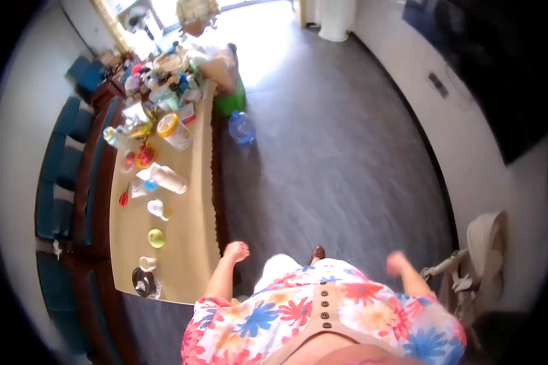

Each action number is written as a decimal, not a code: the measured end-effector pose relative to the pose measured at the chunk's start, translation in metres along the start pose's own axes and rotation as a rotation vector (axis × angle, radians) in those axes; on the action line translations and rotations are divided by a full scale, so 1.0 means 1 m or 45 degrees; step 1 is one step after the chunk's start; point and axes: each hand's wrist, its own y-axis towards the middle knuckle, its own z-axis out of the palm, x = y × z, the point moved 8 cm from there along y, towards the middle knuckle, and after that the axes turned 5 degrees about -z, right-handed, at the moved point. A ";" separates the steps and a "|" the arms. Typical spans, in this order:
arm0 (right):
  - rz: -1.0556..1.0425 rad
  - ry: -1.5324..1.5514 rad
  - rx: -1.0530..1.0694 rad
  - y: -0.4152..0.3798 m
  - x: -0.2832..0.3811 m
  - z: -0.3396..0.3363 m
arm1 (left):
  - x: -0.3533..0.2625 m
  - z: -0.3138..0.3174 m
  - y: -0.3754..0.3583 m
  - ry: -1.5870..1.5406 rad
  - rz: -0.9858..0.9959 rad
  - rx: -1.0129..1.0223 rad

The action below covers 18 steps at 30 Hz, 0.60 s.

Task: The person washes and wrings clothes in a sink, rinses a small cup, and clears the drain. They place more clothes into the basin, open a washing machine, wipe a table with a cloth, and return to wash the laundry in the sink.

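Note:
My left hand [236,250] hangs just off the right edge of the long table [192,243], fingers curled in, with nothing visible in it. On the other side of my body, my right hand [397,263] is in mid-air, smeared by motion, so its fingers cannot be made out. Closest to the left hand on the table are a green ball-like item [156,238], a white cup [147,263] lying tilted, and a dark round object [144,282] at the near corner. Farther up are a white pitcher-like item [158,209] and red-handled scissors [123,199].
A pale bottle [169,179], a yellow-lidded tub [174,131] and a crowded pile of goods [164,79] cover the table's far part. On the floor stand a clear blue water jug [242,128] and a green bin [230,104]. A beige stroller [487,243] is at right, a sofa [58,164] at left.

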 end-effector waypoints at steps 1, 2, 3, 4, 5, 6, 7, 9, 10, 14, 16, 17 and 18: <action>-0.149 -0.056 0.010 0.026 0.059 -0.025 | 0.009 -0.014 -0.002 -0.119 -0.138 -0.006; -0.308 -0.111 0.018 0.048 0.148 -0.048 | 0.030 -0.021 0.010 -0.080 -0.176 -0.120; -0.335 0.055 -0.028 0.033 0.244 -0.073 | 0.054 -0.030 0.024 -0.038 -0.208 -0.249; -0.519 0.114 0.016 0.059 0.310 -0.085 | 0.082 -0.030 0.033 -0.052 -0.338 -0.207; -0.621 0.173 -0.063 0.087 0.373 -0.098 | 0.100 -0.033 0.046 -0.063 -0.463 -0.166; -0.817 0.101 0.001 0.099 0.441 -0.106 | 0.109 -0.039 0.050 -0.194 -0.639 -0.077; -0.990 0.143 -0.031 0.092 0.502 -0.115 | 0.120 -0.041 0.047 -0.318 -0.817 0.026; -1.002 0.454 0.072 0.091 0.583 -0.119 | 0.152 -0.055 0.084 -0.170 -1.021 0.120; -0.976 0.493 0.157 0.105 0.602 -0.114 | 0.148 -0.071 0.111 -0.103 -1.097 0.162; -0.763 0.003 0.287 0.181 0.583 -0.097 | 0.046 -0.178 0.257 0.221 -0.713 0.226; -0.595 0.186 0.226 0.200 0.553 -0.114 | -0.046 -0.252 0.341 0.544 -0.290 0.063; -0.401 0.072 0.238 0.201 0.543 -0.126 | -0.086 -0.280 0.387 0.766 -0.078 -0.024; -0.190 0.136 0.281 0.210 0.527 -0.137 | -0.157 -0.333 0.398 0.517 -0.017 -0.178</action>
